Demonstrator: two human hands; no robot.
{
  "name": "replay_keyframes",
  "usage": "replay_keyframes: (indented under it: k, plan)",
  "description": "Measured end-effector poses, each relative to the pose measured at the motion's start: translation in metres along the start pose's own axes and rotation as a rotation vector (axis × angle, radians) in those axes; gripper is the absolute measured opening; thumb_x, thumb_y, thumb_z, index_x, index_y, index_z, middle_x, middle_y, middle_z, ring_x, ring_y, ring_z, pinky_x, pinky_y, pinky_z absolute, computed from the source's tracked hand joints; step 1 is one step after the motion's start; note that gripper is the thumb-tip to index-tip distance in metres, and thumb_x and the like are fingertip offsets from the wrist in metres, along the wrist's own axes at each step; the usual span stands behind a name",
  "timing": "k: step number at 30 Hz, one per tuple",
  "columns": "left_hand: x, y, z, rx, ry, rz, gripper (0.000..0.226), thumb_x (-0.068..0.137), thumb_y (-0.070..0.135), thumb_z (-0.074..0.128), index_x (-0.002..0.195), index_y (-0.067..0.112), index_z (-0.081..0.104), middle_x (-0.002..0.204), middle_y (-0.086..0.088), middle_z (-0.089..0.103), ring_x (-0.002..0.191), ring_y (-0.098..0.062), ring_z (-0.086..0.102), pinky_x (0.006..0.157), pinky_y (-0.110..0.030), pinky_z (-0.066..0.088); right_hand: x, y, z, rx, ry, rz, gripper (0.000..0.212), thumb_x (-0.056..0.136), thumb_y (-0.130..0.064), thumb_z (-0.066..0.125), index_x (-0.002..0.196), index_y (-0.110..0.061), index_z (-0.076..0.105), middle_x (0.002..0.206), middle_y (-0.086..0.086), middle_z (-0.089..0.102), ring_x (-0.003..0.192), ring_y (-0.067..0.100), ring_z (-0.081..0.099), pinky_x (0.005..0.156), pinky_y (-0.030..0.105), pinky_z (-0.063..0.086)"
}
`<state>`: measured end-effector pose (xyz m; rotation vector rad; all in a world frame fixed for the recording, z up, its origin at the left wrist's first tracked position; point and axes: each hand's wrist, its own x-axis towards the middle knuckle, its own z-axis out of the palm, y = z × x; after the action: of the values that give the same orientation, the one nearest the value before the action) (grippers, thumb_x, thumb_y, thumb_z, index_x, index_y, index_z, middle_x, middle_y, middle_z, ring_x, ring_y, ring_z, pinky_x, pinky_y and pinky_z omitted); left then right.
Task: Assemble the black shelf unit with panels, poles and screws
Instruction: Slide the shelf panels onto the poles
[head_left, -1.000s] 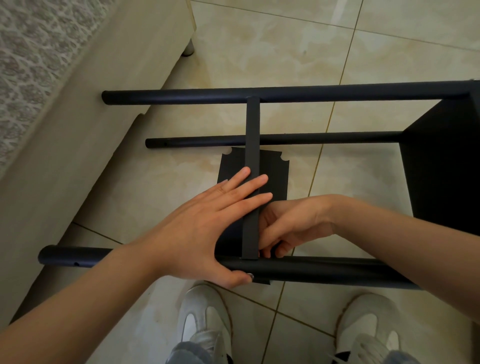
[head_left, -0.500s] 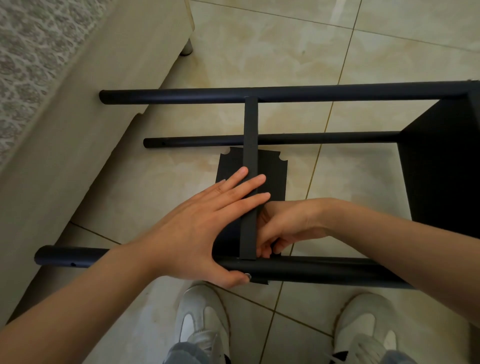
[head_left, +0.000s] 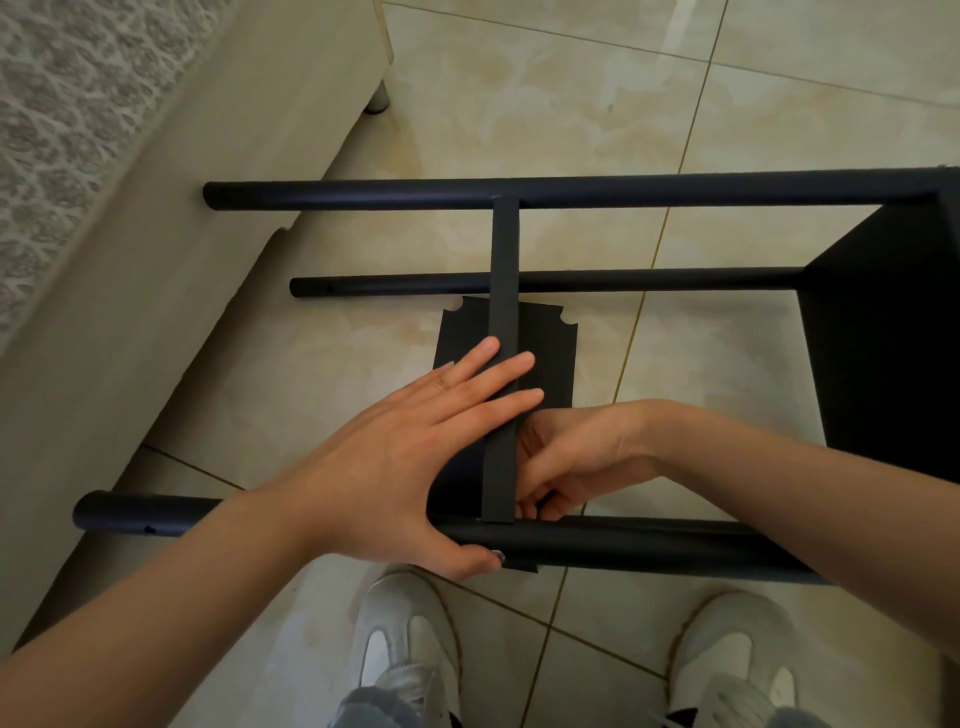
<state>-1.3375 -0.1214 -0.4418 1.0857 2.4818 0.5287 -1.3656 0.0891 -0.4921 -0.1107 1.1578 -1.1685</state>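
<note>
Left hand (head_left: 395, 467) is laid flat, fingers straight, on the black panel (head_left: 503, 312), thumb against the near pole (head_left: 623, 543). Right hand (head_left: 576, 457) is curled beside the panel; its grasp cannot be told.

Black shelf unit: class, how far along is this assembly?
Done: black round poles join the black end panel. In hand: left hand presses the black middle panel; right hand, fingers curled, works where it meets the near pole. Left: the poles' free ends carry no panel.
</note>
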Motion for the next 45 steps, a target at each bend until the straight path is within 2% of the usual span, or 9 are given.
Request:
replay_keyframes:
  k: [6, 11, 15, 19, 22, 25, 36, 45]
  plan:
    - [0.0, -0.001, -0.001, -0.002, -0.004, -0.006, 0.109, 0.071, 0.074, 0.066, 0.159, 0.035, 0.014, 0.166, 0.021, -0.007, 0.153, -0.006, -0.013, 0.117, -0.034, 0.005, -0.004, -0.002, -0.002, -0.013, -0.033, 0.004, 0.012, 0.095, -0.004, 0.057, 0.103, -0.004, 0.065, 0.091, 0.009, 0.064, 0.086, 0.02, 0.058, 0.095, 0.042, 0.042]
    - [0.0, 0.0, -0.001, -0.01, -0.008, -0.004, 0.109, 0.071, 0.074, 0.065, 0.159, 0.036, 0.014, 0.166, 0.021, -0.007, 0.153, -0.006, -0.013, 0.117, -0.035, 0.005, -0.003, -0.003, 0.001, -0.016, -0.049, 0.038, 0.021, 0.096, -0.01, 0.056, 0.116, -0.003, 0.061, 0.097, 0.011, 0.061, 0.087, 0.02, 0.059, 0.086, 0.034, 0.049]
    - [-0.001, 0.0, -0.001, -0.01, -0.008, -0.008, 0.109, 0.071, 0.074, 0.065, 0.159, 0.036, 0.014, 0.166, 0.021, -0.007, 0.153, -0.006, -0.013, 0.118, -0.035, 0.006, 0.002, -0.002, 0.001, -0.035, -0.015, 0.059, 0.031, 0.096, -0.013, 0.057, 0.124, 0.001, 0.058, 0.101, 0.015, 0.059, 0.088, 0.022, 0.058, 0.084, 0.032, 0.049]
    - [-0.001, 0.0, -0.001, -0.006, -0.007, -0.003, 0.109, 0.071, 0.073, 0.066, 0.159, 0.034, 0.014, 0.166, 0.02, -0.006, 0.153, -0.007, -0.012, 0.118, -0.035, 0.007, -0.003, -0.003, -0.004, -0.028, -0.004, -0.001, 0.015, 0.096, -0.013, 0.057, 0.107, -0.008, 0.066, 0.091, 0.007, 0.064, 0.083, 0.016, 0.059, 0.08, 0.029, 0.048]
    - [0.0, 0.0, -0.002, -0.003, -0.004, -0.002, 0.109, 0.072, 0.073, 0.065, 0.159, 0.035, 0.013, 0.166, 0.02, -0.007, 0.153, -0.006, -0.012, 0.118, -0.034, 0.006, -0.004, -0.003, -0.003, -0.045, -0.014, -0.017, 0.011, 0.095, -0.007, 0.058, 0.098, -0.009, 0.068, 0.089, 0.006, 0.067, 0.083, 0.016, 0.061, 0.084, 0.032, 0.047]
    - [0.0, 0.0, -0.002, -0.004, -0.003, -0.004, 0.108, 0.071, 0.074, 0.065, 0.159, 0.035, 0.014, 0.166, 0.021, -0.007, 0.153, -0.006, -0.012, 0.117, -0.034, 0.007, -0.002, -0.004, -0.001, -0.063, 0.006, -0.01, 0.01, 0.094, -0.004, 0.058, 0.1, -0.005, 0.065, 0.087, 0.007, 0.064, 0.082, 0.017, 0.06, 0.087, 0.036, 0.046]
    - [-0.001, -0.002, 0.0, 0.004, 0.006, 0.004, 0.11, 0.07, 0.073, 0.067, 0.159, 0.034, 0.015, 0.167, 0.019, -0.005, 0.153, -0.008, -0.011, 0.117, -0.034, 0.008, -0.001, -0.008, 0.005, 0.027, -0.058, 0.07, 0.01, 0.099, -0.008, 0.05, 0.098, -0.011, 0.06, 0.077, 0.001, 0.056, 0.066, 0.011, 0.052, 0.073, 0.027, 0.047]
    - [0.0, -0.002, 0.0, 0.0, 0.007, 0.003, 0.11, 0.071, 0.074, 0.067, 0.159, 0.035, 0.014, 0.167, 0.02, -0.006, 0.153, -0.008, -0.011, 0.116, -0.034, 0.008, -0.004, -0.006, 0.004, -0.028, -0.016, 0.053, 0.007, 0.097, -0.01, 0.055, 0.101, -0.006, 0.06, 0.078, 0.0, 0.06, 0.069, 0.01, 0.058, 0.074, 0.025, 0.05]
